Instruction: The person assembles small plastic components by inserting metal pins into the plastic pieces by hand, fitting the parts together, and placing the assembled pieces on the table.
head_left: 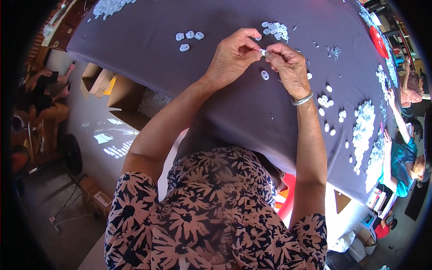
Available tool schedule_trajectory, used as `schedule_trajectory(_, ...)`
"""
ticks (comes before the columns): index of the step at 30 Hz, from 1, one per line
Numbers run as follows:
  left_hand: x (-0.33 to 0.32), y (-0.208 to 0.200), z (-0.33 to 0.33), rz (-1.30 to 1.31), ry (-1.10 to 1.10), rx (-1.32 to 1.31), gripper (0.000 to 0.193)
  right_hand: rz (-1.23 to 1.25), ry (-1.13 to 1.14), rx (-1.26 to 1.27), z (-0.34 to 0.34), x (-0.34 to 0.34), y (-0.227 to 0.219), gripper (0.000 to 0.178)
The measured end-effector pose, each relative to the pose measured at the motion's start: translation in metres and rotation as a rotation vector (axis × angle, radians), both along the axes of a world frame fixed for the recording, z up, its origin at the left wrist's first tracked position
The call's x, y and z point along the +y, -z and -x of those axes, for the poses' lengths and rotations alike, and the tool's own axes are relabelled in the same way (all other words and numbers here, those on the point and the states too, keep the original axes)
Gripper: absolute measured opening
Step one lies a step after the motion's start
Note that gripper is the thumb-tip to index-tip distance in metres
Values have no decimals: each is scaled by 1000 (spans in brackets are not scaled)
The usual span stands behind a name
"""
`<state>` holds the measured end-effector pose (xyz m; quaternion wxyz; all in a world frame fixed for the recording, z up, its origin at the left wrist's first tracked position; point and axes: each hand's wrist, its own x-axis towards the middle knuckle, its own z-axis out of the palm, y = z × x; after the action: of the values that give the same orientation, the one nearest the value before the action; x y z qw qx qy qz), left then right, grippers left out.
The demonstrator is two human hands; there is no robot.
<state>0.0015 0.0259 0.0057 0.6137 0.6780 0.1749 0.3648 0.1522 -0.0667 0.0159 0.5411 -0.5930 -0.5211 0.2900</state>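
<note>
Over the dark cloth of the table [234,108], my left hand [229,58] and my right hand [288,67] meet fingertip to fingertip. Both pinch one small white plastic piece [263,52], mostly hidden by the fingers. Just below them lies a white oval piece with two holes [264,75]. A small heap of similar white pieces [278,31] sits beyond my fingers. Several more oval pieces [189,35] lie left of my left hand. Thin, small pins or slivers [334,53] are scattered to the right of my right hand. A bracelet [302,99] circles my right wrist.
Large heaps of white pieces lie along the right side [363,128] and at the far left corner [110,6]. Loose ovals [325,101] dot the cloth near my right forearm. A cardboard box [128,103] stands below the left edge. A person in teal [400,164] reaches in from the right.
</note>
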Motion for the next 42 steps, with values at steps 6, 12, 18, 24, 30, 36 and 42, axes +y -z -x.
schedule_trajectory(6,1,0,-1,-17,-1,52,37,31,-25,12,0,-1,-2,10)
schedule_trajectory(12,5,2,0,-11,59,17,37,63,-56,-41,-2,-2,0,10)
schedule_trajectory(18,3,0,1,30,44,32,36,55,-67,-40,-1,-2,-1,9)
schedule_trajectory(24,3,0,1,-14,13,20,33,-73,-1,-135,4,0,2,8)
schedule_trajectory(30,7,-2,3,171,159,-26,31,24,-104,86,-5,-5,-8,11)
schedule_trajectory(36,7,-3,7,416,296,-55,40,85,-222,379,1,-7,-17,18)
schedule_trajectory(42,7,-7,7,506,294,-25,41,36,-122,286,2,-2,-7,13)
